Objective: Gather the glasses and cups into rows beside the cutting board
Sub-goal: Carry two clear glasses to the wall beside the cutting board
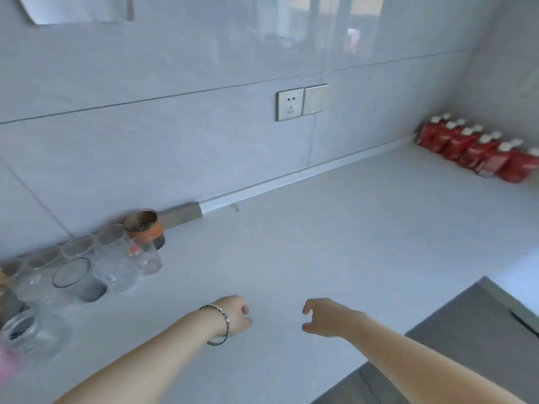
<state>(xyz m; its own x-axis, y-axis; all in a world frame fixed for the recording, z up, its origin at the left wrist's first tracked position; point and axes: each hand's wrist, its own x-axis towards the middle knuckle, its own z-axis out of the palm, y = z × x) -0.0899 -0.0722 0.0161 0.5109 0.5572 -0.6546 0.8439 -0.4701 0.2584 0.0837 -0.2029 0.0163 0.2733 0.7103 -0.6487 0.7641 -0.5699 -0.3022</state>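
At the left end of the countertop (335, 243), against the tiled wall, the glasses (96, 263) and an orange-banded cup (145, 227) stand close together in what look like two rows, with one more clear glass (27, 333) apart at the near left edge. The cutting board itself cannot be made out; only a brownish sliver shows at the far left. The gathering seems nearly done, so the next move likely calls for reaching left to bring that stray glass in line. The left hand (233, 314), bracelet (220, 325) at the wrist, hovers over bare counter with fingers loosely curled, holding nothing. The right hand (326, 317) is half open, thumb and fingers parted, empty too.
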